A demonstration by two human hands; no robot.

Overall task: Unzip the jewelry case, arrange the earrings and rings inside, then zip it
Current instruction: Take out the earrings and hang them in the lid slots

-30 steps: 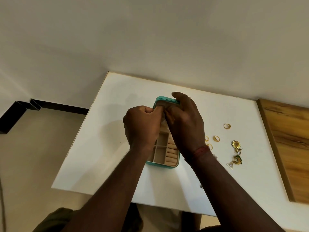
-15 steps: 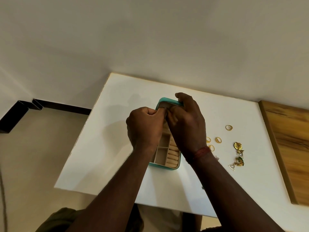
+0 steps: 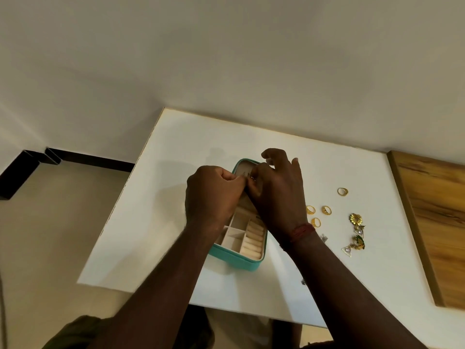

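The teal jewelry case lies open on the white table, showing beige compartments and ring rolls. Its lid stands up at the far end. My left hand and my right hand meet in front of the lid's inner face. Their fingertips pinch a tiny shiny piece, apparently an earring. My right hand's other fingers are spread above the lid edge. Several gold rings and several earrings lie loose on the table to the right.
A wooden board lies along the table's right side. A small silver piece rests by my right wrist and another tiny one sits near the front edge. The table's left edge drops to the floor.
My right hand has let go of the lid's top edge and its fingers have spread upward. Both hands still work at the same spot inside the lid.
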